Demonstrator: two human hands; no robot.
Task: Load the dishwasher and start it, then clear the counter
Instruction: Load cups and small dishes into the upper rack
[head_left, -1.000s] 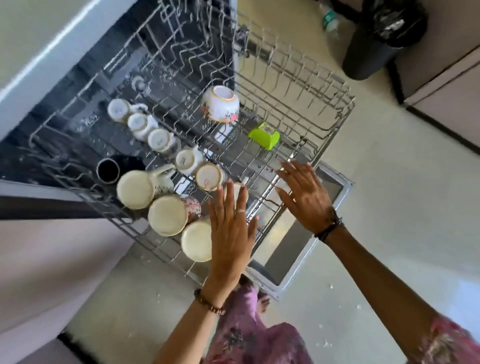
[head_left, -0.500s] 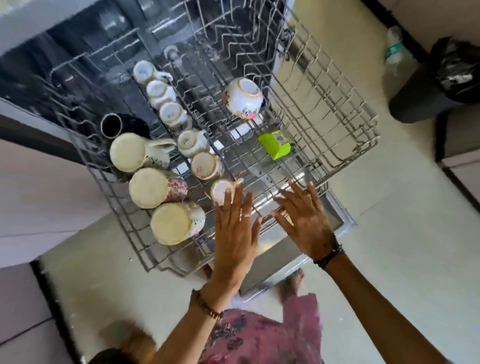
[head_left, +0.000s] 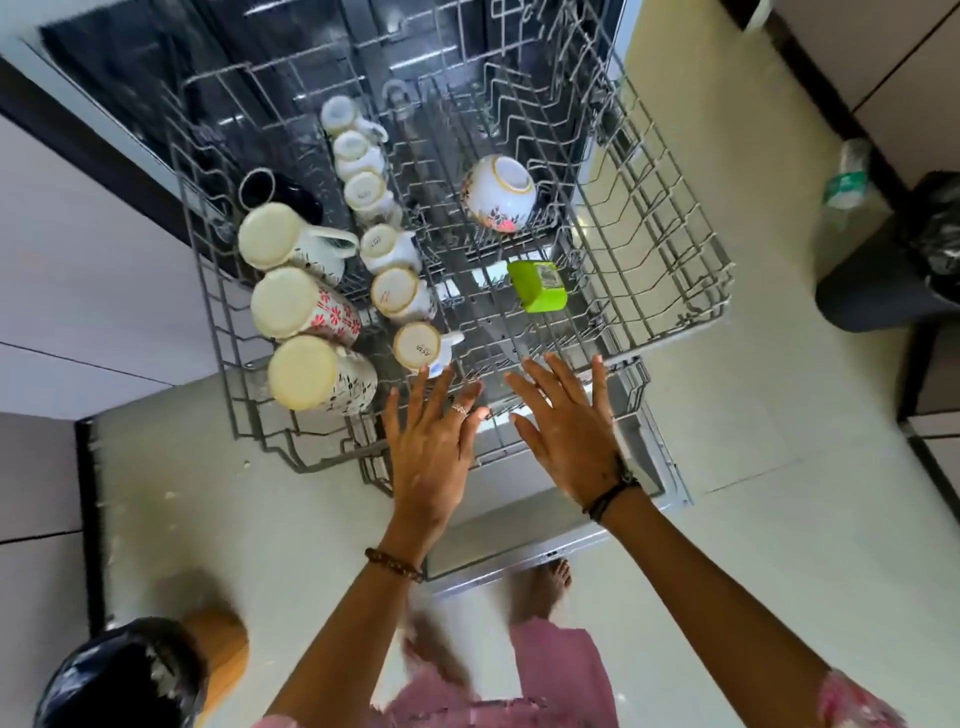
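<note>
Rack (head_left: 675, 270) is landmark; pulled out over open dishwasher door (head_left: 524, 530). Rack's left side: three big mugs (head_left: 306, 304) upside down, row of small cups (head_left: 400, 293) beside them. Rack centre: floral bowl (head_left: 498, 195), green container (head_left: 537, 286). Your left hand (head_left: 434, 452) and right hand (head_left: 566, 431) at rack's near edge, fingers straight and spread, grasping nothing. Since a second ago: both hands slid from over mugs to near rail. Judgement: loading seems finished; you're set to push rack in.
</note>
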